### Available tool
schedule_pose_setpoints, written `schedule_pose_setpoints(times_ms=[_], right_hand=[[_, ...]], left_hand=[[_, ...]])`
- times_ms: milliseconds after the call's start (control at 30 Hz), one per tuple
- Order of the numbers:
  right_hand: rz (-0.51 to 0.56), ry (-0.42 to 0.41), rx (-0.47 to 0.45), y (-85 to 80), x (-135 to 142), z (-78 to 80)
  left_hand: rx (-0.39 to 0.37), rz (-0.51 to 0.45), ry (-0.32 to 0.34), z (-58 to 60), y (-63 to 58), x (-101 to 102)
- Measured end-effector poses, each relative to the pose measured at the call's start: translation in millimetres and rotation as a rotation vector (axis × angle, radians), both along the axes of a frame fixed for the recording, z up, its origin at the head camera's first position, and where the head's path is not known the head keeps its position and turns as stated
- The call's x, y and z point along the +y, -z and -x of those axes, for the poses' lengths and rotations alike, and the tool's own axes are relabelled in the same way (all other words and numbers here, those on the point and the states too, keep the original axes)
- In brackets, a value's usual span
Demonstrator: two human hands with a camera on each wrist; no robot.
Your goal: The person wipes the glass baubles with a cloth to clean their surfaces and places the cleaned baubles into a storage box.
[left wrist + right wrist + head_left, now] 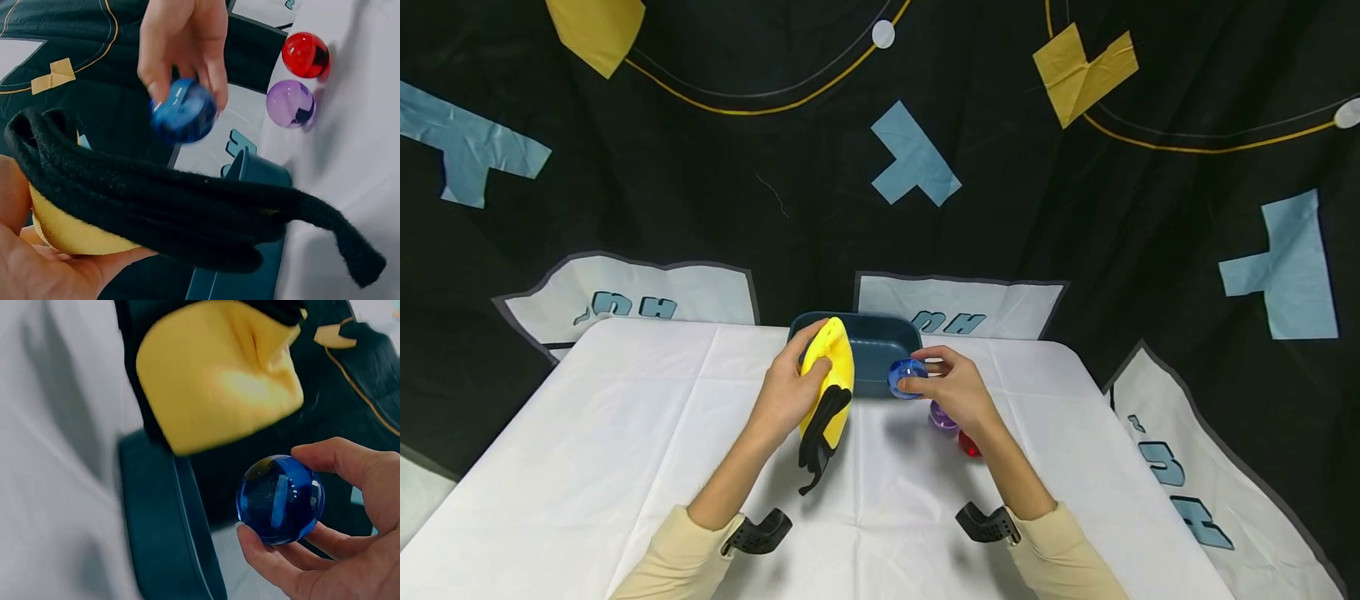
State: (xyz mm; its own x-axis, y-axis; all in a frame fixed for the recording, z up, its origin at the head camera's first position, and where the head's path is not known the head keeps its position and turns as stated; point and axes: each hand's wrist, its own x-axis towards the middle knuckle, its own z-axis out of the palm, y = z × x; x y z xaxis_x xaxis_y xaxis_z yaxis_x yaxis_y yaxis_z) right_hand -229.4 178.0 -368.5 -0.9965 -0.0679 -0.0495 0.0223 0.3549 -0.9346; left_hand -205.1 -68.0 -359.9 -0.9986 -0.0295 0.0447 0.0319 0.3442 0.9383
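Between the thumb and fingers of my right hand (961, 390) is a clear blue ball (901, 373), held up near the tray's front right corner. The right wrist view shows the see-through blue ball (280, 499) pinched at its edges. My left hand (784, 396) grips a soft yellow and black cloth item (832, 354), whose exact kind I cannot tell. Its black part (150, 194) hangs down with a narrow strip at the end. A dark teal tray (874, 358) stands behind both hands, partly hidden by the cloth.
On the white tablecloth (647, 417), a purple clear ball (941, 418) and a red clear ball (967, 446) lie close to each other, partly covered by my right hand and forearm. A black curtain (775, 217) with taped shapes hangs behind the table.
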Motion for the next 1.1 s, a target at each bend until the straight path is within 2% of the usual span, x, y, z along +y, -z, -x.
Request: schedule_pose_setpoints(times_ms=[167, 333, 567, 800, 933, 1100], right_hand=[[0.046, -0.014, -0.016, 1.6, -24.3, -3.7], [0.113, -0.054, -0.001, 2.4, -36.5, -5.7], [0.176, -0.059, 0.006, 2.2, -43.4, -8.9], [0.226, -0.060, 0.027, 3.2, -50.8, -13.1], [0.283, -0.063, 0.027, 4.9, -54.7, -14.9], [0.337, -0.069, -0.021, 7.4, -55.8, -15.8]], left_hand=[[-0.011, -0.025, -0.004, -2.3, 1.5, 7.5], [-0.027, -0.054, 0.004, -3.1, 5.0, 11.3], [-0.038, -0.082, -0.002, -6.2, 5.9, 14.3], [-0.020, -0.113, 0.025, -11.4, 6.4, 17.3], [0.003, -0.150, 0.044, -13.2, 11.6, 18.6], [-0.007, -0.189, 0.044, -13.6, 18.8, 19.8]])
